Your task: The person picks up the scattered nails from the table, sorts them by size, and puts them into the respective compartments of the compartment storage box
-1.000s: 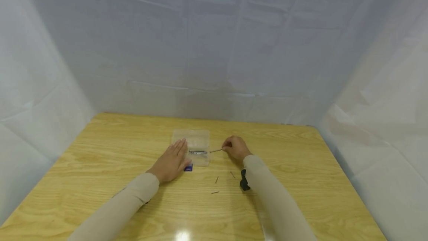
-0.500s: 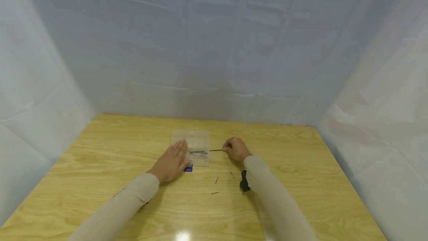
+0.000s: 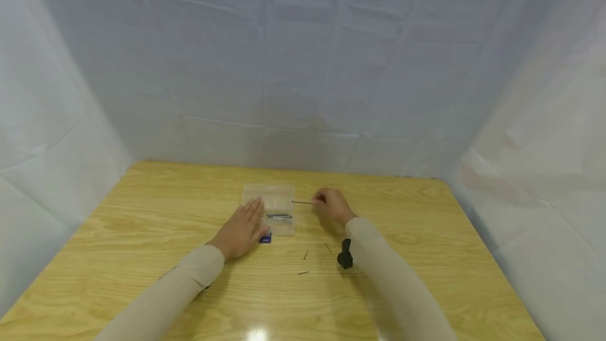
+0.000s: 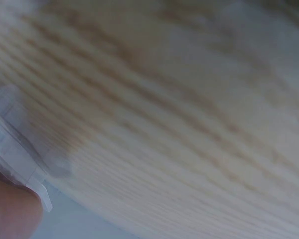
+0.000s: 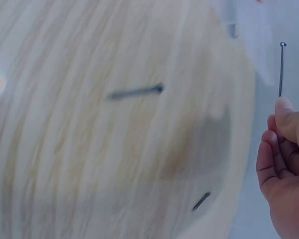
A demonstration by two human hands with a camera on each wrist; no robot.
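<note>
Right hand (image 3: 333, 206) raised, fingers pinching thin steel nail (image 3: 301, 202), left hand (image 3: 242, 228) flat on clear box (image 3: 270, 193)

Table (image 3: 142, 236): pale wood grain, glossy. Box (image 3: 270, 193): clear plastic. Nail (image 3: 301, 202): thin grey metal. Backdrop (image 3: 303, 67): matt white sheeting.

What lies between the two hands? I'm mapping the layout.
In the head view, the clear plastic box sits between the left hand and the right hand, which pinches a nail pointing toward it.
</note>
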